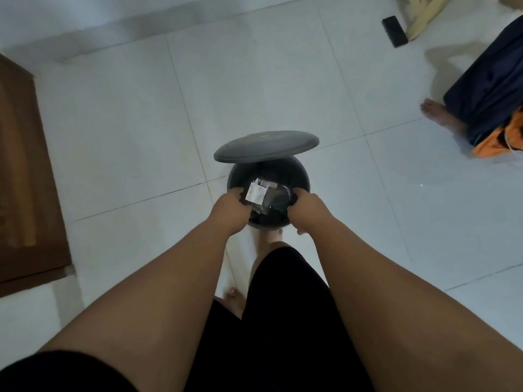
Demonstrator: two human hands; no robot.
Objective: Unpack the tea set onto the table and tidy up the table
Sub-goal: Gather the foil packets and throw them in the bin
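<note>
**Both hands over the open bin**

Left hand and right hand reach down together, fingers curled around a dark bundle of packaging with a white scrap showing, held right at the mouth of the bin. Around them spreads the white tiled floor. A brown wooden panel runs along the left edge. Another person's leg and bare foot show at right. Dead centre is the round black bin, lid tipped up behind it. Far up, a small black block lies on the tiles.
</note>
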